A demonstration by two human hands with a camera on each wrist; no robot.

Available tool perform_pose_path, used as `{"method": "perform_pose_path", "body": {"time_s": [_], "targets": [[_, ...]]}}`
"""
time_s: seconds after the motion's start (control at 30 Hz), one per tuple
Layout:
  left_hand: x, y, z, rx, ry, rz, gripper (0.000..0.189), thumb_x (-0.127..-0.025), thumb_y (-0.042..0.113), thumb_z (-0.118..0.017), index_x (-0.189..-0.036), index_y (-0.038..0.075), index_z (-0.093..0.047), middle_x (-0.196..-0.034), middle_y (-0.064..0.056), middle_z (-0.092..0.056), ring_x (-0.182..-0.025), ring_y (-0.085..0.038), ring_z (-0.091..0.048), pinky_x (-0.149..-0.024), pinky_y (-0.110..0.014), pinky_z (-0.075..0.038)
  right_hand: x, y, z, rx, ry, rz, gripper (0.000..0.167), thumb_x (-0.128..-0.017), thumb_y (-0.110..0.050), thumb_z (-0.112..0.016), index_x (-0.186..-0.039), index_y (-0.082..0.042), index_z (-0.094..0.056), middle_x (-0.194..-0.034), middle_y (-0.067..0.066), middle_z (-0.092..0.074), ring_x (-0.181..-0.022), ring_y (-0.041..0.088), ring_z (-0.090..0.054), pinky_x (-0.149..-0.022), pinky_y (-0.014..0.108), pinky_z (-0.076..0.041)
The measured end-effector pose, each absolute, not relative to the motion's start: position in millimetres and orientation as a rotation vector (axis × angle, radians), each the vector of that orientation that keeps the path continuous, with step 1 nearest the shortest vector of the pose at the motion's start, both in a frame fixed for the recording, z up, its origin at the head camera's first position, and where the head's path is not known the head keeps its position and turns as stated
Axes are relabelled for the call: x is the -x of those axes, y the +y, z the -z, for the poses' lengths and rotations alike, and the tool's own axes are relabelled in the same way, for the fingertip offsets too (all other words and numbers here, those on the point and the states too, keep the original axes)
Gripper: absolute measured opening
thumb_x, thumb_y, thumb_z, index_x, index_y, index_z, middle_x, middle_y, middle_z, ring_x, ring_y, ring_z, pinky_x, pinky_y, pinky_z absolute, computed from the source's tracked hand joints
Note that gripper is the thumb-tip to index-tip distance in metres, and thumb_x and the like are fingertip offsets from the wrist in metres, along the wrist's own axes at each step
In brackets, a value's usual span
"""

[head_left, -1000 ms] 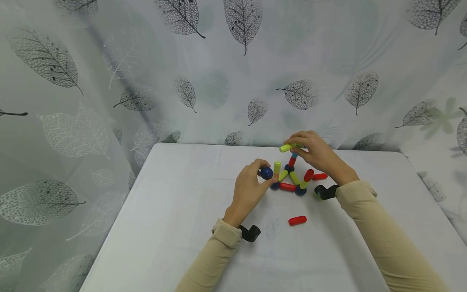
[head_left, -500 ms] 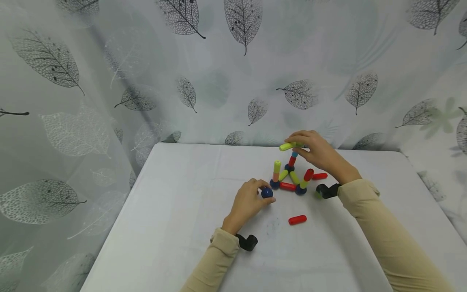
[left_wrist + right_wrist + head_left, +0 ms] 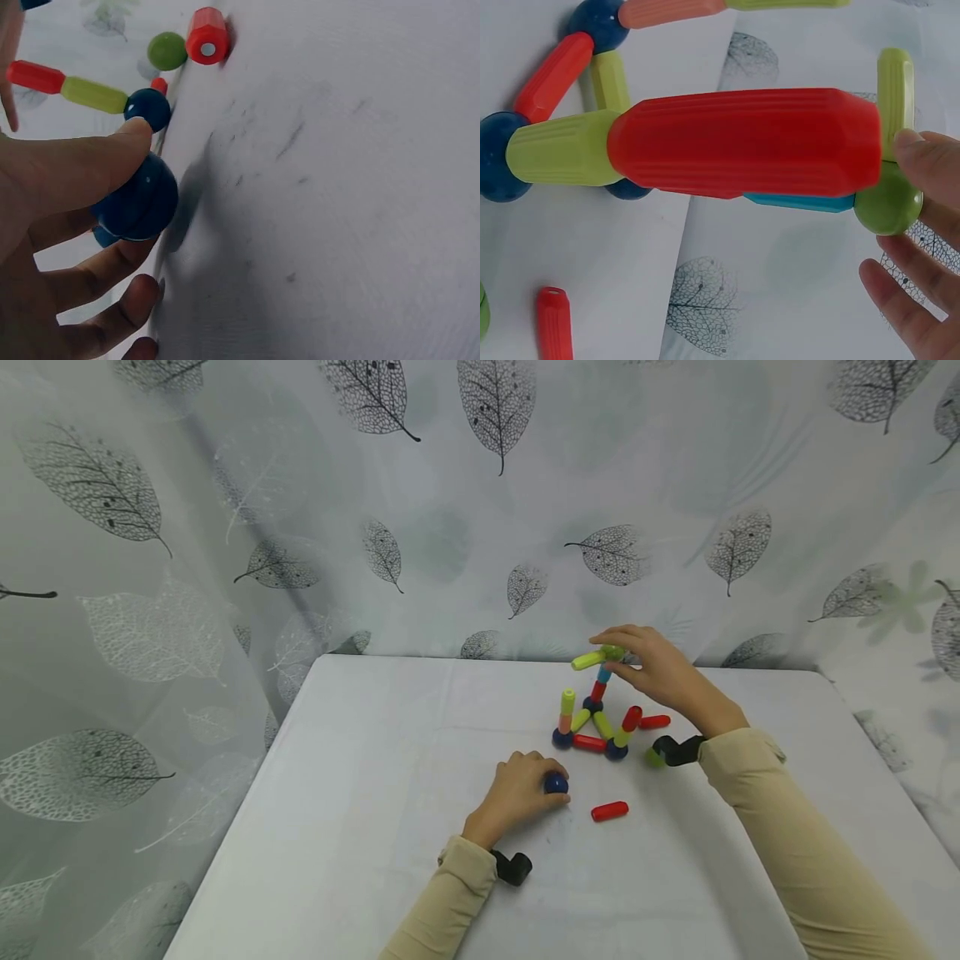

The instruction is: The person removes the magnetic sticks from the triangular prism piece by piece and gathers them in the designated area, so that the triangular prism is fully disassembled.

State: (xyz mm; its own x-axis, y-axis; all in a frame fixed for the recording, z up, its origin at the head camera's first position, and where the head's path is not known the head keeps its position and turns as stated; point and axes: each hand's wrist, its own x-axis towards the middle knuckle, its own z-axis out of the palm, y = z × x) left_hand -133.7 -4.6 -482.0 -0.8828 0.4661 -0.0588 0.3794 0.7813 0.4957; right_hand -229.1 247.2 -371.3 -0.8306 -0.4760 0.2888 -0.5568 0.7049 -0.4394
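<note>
Near the table's middle, my left hand (image 3: 517, 793) pinches a dark blue ball (image 3: 139, 199) between thumb and fingers, low by the tabletop. My right hand (image 3: 656, 672) pinches a green ball (image 3: 889, 199) at the top of the frame of rods and balls. From that ball a yellow-green rod (image 3: 587, 661) sticks out. Beneath it stands a post of a light blue rod (image 3: 604, 674) over a red one. Blue balls (image 3: 617, 750) and rods form a triangle base. Two other posts rise from it, one tipped yellow-green (image 3: 567, 702), one tipped red (image 3: 632, 718).
A loose red rod (image 3: 610, 811) lies in front of the frame. Another red rod (image 3: 655, 722) lies to its right, and a loose green ball (image 3: 655, 758) sits partly behind the right wrist's black camera (image 3: 677, 751). A leaf-patterned curtain hangs behind the white table (image 3: 375, 777).
My left hand has come down and toward me from beside the left post, carrying the blue ball to the tabletop. The right hand stays at the post's top, its fingers shifted slightly.
</note>
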Motion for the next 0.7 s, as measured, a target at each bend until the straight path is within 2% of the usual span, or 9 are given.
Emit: {"method": "perform_pose_path", "body": {"time_s": [0.43, 0.7], "targets": [[131.2, -2.9, 485.2, -0.710, 2.789, -0.663, 0.033, -0.092, 0.042, -0.080, -0.121, 0.028, -0.074, -0.122, 0.000, -0.070, -0.108, -0.020, -0.059, -0.083, -0.034, -0.043, 225.4, 249.1, 369.3, -0.727, -2.840, -0.877, 0.047, -0.098, -0.005, -0.070, -0.145, -0.008, -0.060, -0.149, 0.021, -0.056, -0.136, 0.044, -0.054, -0.106, 0.064, -0.050], [130.8, -3.9, 486.6, -0.713, 2.785, -0.633, 0.036, -0.093, 0.043, -0.078, -0.125, 0.028, -0.071, -0.124, 0.000, -0.067, -0.112, -0.019, -0.057, -0.085, -0.035, -0.043, 225.2, 251.3, 370.9, -0.698, -2.837, -0.902, 0.049, -0.099, -0.005, -0.070, -0.146, -0.008, -0.058, -0.147, 0.020, -0.057, -0.129, 0.043, -0.057, -0.104, 0.064, -0.051]]}}
